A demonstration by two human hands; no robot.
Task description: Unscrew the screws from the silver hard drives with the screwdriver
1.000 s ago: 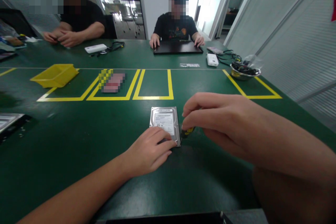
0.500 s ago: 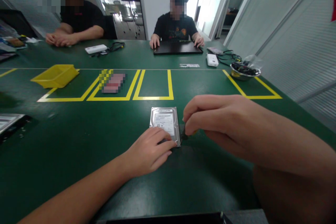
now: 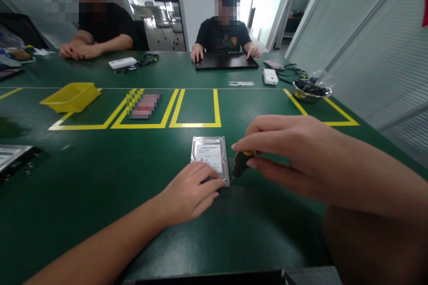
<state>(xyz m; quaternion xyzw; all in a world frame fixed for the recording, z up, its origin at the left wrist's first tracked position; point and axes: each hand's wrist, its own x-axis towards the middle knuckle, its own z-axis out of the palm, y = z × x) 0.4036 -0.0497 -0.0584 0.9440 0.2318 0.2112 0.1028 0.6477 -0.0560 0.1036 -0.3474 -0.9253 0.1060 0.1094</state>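
Note:
A silver hard drive with a white label lies flat on the green table, its lower part covered by my fingers. My left hand presses on its near end, fingers bent over the near right corner. My right hand pinches the handle of a small black and yellow screwdriver between thumb and fingers. The screwdriver leans, its thin shaft pointing down and left to the drive's near right corner. Whether the tip sits in a screw is too small to tell.
Yellow tape frames mark the table beyond the drive. A yellow bin stands at left, a metal bowl of dark items at right. Another drive lies at the left edge. Two people sit opposite, one touching a black panel.
My right hand has shifted slightly up and right, and its fingers have loosened around the screwdriver, so more of the handle shows. My left hand and the hard drive have stayed put.

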